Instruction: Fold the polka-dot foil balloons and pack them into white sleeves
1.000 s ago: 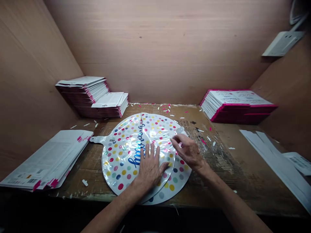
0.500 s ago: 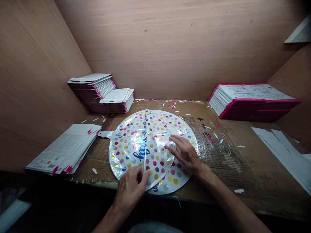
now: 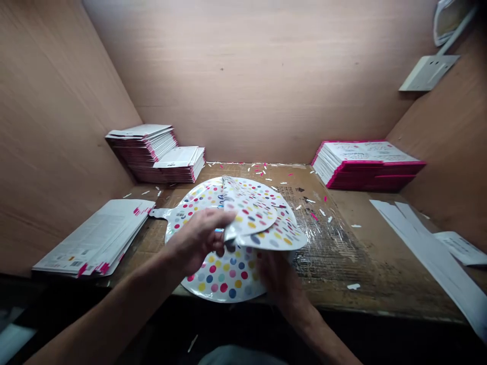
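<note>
While its near edge is raised off the surface, the folded dotted sheet (image 3: 254, 210) sits in the middle of the work surface, above the right part of a round flat dotted sheet (image 3: 228, 284), and its right side ends in two staggered curved edges. Both are white and glossy, with spots of red, pink, yellow, green and blue. The left hand (image 3: 200, 238) grips the near corner of the fold, its thumb on top and the other fingers curled below. The right hand (image 3: 276, 276) is blurred and partly hidden beneath the raised edge, so whether it is open or closed, or touches either sheet, I cannot tell. A white tab (image 3: 160, 214) sticks out leftward from the flat sheet, close to a fanned pile of white cards (image 3: 102, 230) with pink marks. Beneath everything lies brown cardboard (image 3: 342, 263), partly covered with shiny tape and scattered with small white and pink scraps. Farther back, a stepped stack of pink-edged packs (image 3: 146, 154) fills the left corner, and another pink-edged stack (image 3: 369, 162) stands at the right. Nearer on the right lie long white paper strips (image 3: 426, 253). A white socket (image 3: 429, 73) is mounted above, on the right wooden wall (image 3: 452, 142).
</note>
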`<state>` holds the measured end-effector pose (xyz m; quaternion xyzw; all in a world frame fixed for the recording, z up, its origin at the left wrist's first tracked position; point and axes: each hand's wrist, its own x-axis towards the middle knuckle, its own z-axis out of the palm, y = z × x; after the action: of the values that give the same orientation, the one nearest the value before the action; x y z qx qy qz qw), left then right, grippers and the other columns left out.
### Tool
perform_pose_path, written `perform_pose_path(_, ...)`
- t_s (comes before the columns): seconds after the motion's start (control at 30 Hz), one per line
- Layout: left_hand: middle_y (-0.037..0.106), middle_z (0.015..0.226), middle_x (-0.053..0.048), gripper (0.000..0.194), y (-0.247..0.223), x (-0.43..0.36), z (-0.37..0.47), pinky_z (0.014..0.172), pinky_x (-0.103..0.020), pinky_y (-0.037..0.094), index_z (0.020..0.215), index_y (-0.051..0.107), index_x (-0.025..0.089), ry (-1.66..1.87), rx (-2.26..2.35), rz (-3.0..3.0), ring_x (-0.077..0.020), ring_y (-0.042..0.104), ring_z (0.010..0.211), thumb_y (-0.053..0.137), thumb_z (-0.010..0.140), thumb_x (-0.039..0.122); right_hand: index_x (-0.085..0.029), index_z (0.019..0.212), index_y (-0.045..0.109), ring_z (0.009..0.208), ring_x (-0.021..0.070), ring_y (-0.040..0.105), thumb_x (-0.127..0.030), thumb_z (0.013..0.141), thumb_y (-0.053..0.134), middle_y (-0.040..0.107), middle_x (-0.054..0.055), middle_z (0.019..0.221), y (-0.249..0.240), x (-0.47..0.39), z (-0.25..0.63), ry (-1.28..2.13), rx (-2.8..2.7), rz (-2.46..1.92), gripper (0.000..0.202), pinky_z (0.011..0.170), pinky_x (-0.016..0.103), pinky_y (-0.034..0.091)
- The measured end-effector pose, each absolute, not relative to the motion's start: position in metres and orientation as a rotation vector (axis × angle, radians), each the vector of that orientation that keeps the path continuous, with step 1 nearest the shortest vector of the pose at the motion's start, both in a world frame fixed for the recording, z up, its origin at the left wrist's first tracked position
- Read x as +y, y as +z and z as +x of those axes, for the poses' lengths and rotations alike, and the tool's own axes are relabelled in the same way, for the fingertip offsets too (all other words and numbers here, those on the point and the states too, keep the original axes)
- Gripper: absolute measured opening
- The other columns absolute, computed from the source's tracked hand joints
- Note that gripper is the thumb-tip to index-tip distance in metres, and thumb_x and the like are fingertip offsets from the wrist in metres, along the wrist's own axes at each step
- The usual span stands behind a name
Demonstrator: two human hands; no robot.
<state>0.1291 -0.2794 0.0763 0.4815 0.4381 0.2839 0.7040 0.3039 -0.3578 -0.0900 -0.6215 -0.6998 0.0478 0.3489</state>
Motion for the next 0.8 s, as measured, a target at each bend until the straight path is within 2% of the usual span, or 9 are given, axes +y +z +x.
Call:
perform_pose_path(0.1,0.045,0.047,0.006,0.043,0.032,-0.293,0.094,0.040,-0.020,0.030,0.064,0.048,0.019,0.424,1.161,1.175,-0.0081,0.042,0.040,0.069,0.068,0.057,-0.017,0.124,0.049,0.087,0.0291,0.068,-0.042,0.095,0.047,0.066,0.015,0.103,-0.096,-0.372,0.348,-0.052,-1.597,-1.811,0.039,0.064,0.038,0.059)
perform_pose_path(0.2,0.058,0.056,-0.001,0.051,-0.003,-0.288,0.072,0.050,-0.027,0.041,0.063,0.054,0.019,0.091,1.453,1.617,-0.0184,0.058,0.054,0.061,0.069,0.069,-0.011,0.134,0.043,0.111,0.0361,0.060,-0.042,0.093,0.051,0.056,0.024,0.124,-0.098,-0.367,0.374,-0.444,-1.585,-1.850,0.052,0.080,0.047,0.057)
perform_pose_path(0.3,0.071,0.092,-0.010,0.051,-0.020,-0.264,0.075,0.075,-0.040,0.051,0.092,0.065,0.018,0.230,1.637,2.195,-0.0294,0.066,0.088,0.056,0.078,0.066,-0.009,0.148,0.028,0.136,0.0366,0.038,-0.027,0.093,0.053,0.038,0.026,0.146,-0.095,-0.347,0.389,-0.578,-1.959,-1.627,0.063,0.103,0.052,0.045)
perform_pose_path(0.37,0.065,0.122,-0.014,0.052,-0.029,-0.244,0.087,0.095,-0.046,0.047,0.119,0.060,0.017,0.467,1.423,2.504,-0.0316,0.058,0.116,0.052,0.086,0.057,-0.014,0.147,0.032,0.140,0.0317,0.035,-0.013,0.093,0.048,0.039,0.022,0.148,-0.090,-0.333,0.398,-0.547,-2.232,-1.430,0.056,0.108,0.050,0.040)
perform_pose_path(0.43,0.056,0.136,-0.014,0.050,-0.039,-0.227,0.098,0.106,-0.045,0.041,0.127,0.056,0.016,0.524,1.096,2.678,-0.0300,0.047,0.130,0.051,0.090,0.050,-0.017,0.141,0.044,0.138,0.0288,0.038,-0.008,0.093,0.044,0.045,0.020,0.145,-0.081,-0.320,0.407,-0.429,-2.440,-1.281,0.048,0.108,0.049,0.040)
perform_pose_path(0.5,0.057,0.136,-0.013,0.048,-0.049,-0.215,0.102,0.107,-0.045,0.040,0.126,0.058,0.017,0.417,0.905,2.698,-0.0287,0.048,0.129,0.048,0.092,0.049,-0.018,0.130,0.055,0.132,0.0276,0.046,-0.013,0.094,0.044,0.052,0.017,0.140,-0.068,-0.305,0.415,-0.155,-2.588,-1.198,0.039,0.105,0.047,0.042)
perform_pose_path(0.63,0.057,0.138,-0.011,0.064,-0.058,-0.199,0.087,0.109,-0.048,0.036,0.137,0.052,0.020,0.335,0.888,2.451,-0.0297,0.050,0.127,0.028,0.095,0.062,-0.018,0.100,0.069,0.092,0.0194,0.065,-0.023,0.090,0.047,0.071,0.007,0.100,-0.031,-0.253,0.424,0.823,-2.529,-1.373,0.025,0.082,0.030,0.051)
perform_pose_path(0.7,0.061,0.133,-0.010,0.078,-0.058,-0.190,0.077,0.107,-0.047,0.037,0.138,0.051,0.021,0.384,0.896,2.215,-0.0306,0.052,0.125,0.012,0.092,0.071,-0.015,0.080,0.068,0.068,0.0157,0.061,-0.031,0.084,0.054,0.068,0.003,0.075,-0.016,-0.215,0.424,1.177,-2.242,-1.617,0.022,0.064,0.025,0.048)
perform_pose_path(0.8,0.070,0.111,-0.010,0.084,-0.059,-0.175,0.076,0.092,-0.040,0.048,0.123,0.062,0.019,0.499,0.938,1.870,-0.0282,0.061,0.108,0.010,0.088,0.076,-0.015,0.063,0.059,0.053,0.0129,0.049,-0.047,0.079,0.059,0.058,0.001,0.057,-0.009,-0.163,0.421,1.139,-1.878,-1.862,0.036,0.049,0.023,0.038)
